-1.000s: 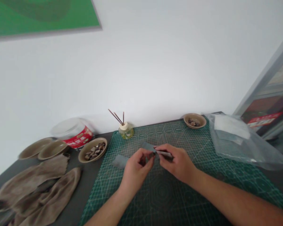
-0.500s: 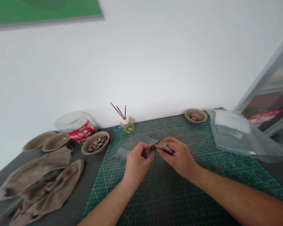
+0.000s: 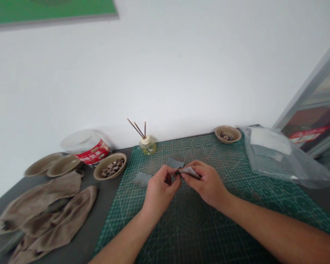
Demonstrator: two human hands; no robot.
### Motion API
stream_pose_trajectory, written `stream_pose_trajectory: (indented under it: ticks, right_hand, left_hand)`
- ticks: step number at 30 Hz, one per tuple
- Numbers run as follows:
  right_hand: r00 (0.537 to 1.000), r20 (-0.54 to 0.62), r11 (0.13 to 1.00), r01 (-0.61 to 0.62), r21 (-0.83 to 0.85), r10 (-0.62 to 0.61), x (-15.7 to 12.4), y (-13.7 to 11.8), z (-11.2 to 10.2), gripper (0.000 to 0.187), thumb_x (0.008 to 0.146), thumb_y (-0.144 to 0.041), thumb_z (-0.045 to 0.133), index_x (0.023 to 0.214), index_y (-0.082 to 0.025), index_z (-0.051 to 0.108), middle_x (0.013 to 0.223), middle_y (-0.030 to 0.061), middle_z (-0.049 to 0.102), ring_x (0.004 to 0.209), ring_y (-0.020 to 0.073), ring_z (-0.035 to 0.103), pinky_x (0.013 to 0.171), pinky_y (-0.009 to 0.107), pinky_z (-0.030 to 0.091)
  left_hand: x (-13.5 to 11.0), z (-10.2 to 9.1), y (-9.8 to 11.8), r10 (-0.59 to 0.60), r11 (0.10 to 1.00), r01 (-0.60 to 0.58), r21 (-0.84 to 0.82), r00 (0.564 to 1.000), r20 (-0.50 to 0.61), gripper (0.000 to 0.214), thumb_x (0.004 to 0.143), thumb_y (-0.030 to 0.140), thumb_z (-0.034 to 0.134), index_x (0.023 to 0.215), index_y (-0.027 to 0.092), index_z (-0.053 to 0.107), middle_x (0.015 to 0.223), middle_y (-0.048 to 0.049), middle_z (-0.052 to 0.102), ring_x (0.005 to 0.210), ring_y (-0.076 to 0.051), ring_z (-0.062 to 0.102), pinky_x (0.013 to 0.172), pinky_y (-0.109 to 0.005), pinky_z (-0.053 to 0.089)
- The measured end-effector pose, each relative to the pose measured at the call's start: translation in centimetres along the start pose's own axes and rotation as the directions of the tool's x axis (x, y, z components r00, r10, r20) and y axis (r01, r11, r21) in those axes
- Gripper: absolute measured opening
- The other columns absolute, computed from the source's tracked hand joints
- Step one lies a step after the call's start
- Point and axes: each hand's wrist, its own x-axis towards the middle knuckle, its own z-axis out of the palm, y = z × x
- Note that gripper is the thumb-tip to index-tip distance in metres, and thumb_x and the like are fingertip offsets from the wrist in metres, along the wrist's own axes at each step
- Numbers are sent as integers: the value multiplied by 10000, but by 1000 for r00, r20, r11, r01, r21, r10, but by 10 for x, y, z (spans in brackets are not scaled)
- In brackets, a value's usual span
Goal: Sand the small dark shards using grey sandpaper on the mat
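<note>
Left hand's (image 3: 161, 187) fingers pinch a small dark stone (image 3: 178, 171) mid-frame, right hand's (image 3: 210, 182) pinch gray paper (image 3: 190, 171) right at it. Stone's probably light, hard; grip its sides. Paper looks bendy, hold near the edge. It slants upper-left to lower-right; stone's long axis, can't tell.

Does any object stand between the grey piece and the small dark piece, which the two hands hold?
Nothing visible: the grey piece in the right hand seems to touch the small dark piece in the left hand.
</note>
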Motion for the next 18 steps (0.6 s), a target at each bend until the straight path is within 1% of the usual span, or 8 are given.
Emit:
stream_pose_trajectory:
  ticks: [2, 4, 6, 8, 11, 13, 16, 18]
  right_hand:
    - [1000, -3, 1000, -17, -25, 17, 0, 0, 0, 98, 876, -260, 632, 863, -230, 723, 825, 13, 648, 766, 150, 618, 713, 272, 475]
    - [1000, -10, 999, -18, -50, 17, -1, -1, -1, 128, 883, -279, 625, 805, -218, 706, 778, 6, 620, 724, 142, 595, 676, 267, 453]
    - [1000, -6, 998, -13, -57, 13, -2, -1, -1, 177, 891, -298, 617, 753, -209, 683, 750, 1, 599, 699, 136, 579, 652, 263, 438]
    - [1000, -2, 999, -5, -51, 5, -3, -1, -2, 196, 898, -313, 607, 748, -209, 679, 745, -1, 591, 694, 133, 572, 646, 261, 435]
    - [1000, -21, 999, 4, -52, -5, -3, -1, -3, 189, 902, -329, 603, 779, -216, 691, 761, 2, 597, 721, 138, 579, 664, 262, 443]
    - [1000, -27, 998, 7, -58, -9, -3, 0, -3, 196, 899, -330, 607, 763, -216, 688, 757, 2, 589, 719, 138, 575, 661, 259, 443]
    - [1000, -14, 999, 17, -49, -18, -4, -1, -4, 190, 895, -313, 615, 746, -217, 682, 735, -8, 566, 687, 128, 559, 634, 248, 429]
    - [1000, -17, 999, 23, -34, -24, -4, -2, -4, 174, 896, -299, 615, 758, -219, 686, 742, -10, 566, 694, 125, 561, 641, 246, 428]
  left_hand:
    - [0, 1, 0, 20, 999, -20, 36, 1000, 10, 85, 802, 278, 631, 779, 196, 626, 566, 51, 475, 519, -111, 451, 517, -230, 340]
    - [-1, 1, 0, 40, 997, -41, 65, 999, 12, 84, 802, 271, 626, 763, 196, 624, 571, 46, 482, 529, -115, 463, 521, -230, 343]
    - [0, 1, 0, 44, 996, -43, 82, 999, -14, 87, 804, 275, 626, 766, 197, 628, 577, 40, 497, 538, -118, 472, 524, -231, 347]
    - [0, 1, 1, 43, 995, -40, 87, 999, -34, 93, 810, 283, 627, 776, 197, 632, 583, 37, 510, 542, -121, 478, 528, -232, 351]
    - [-1, 2, 1, 79, 992, -80, 95, 997, 15, 86, 822, 268, 613, 775, 197, 627, 601, 32, 519, 557, -120, 485, 537, -230, 358]
    - [-1, 2, 1, 95, 990, -98, 101, 995, 37, 90, 822, 263, 613, 762, 196, 619, 608, 31, 520, 564, -120, 489, 538, -228, 358]
    - [-2, 1, 1, 72, 993, -71, 98, 997, -6, 94, 817, 272, 623, 764, 195, 617, 598, 36, 514, 552, -117, 485, 529, -227, 354]
    - [-2, 1, 1, 71, 993, -70, 93, 997, -4, 98, 823, 274, 618, 766, 195, 619, 598, 37, 515, 548, -115, 483, 528, -226, 355]
